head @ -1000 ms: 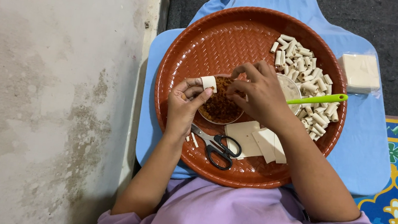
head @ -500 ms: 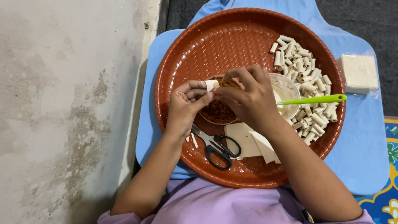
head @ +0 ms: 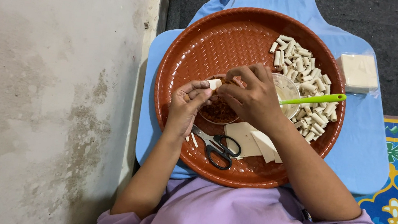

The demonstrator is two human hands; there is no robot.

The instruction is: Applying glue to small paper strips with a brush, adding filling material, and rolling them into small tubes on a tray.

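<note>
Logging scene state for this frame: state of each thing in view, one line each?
left hand: pinching a small pale roll
right hand: fingers on the roll's end, over the filling bowl
scissors: shut, flat on tray
rolls pile: heaped on tray's right side
green spoon: resting in clear bowl
wrapper sheets: flat, cut
wrapper pack: off tray, on blue board

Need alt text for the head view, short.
Both hands, left hand and right hand, pinch a small pale roll above a bowl of brown filling on a round brown tray. Scissors, cut wrappers and finished rolls lie around.
</note>
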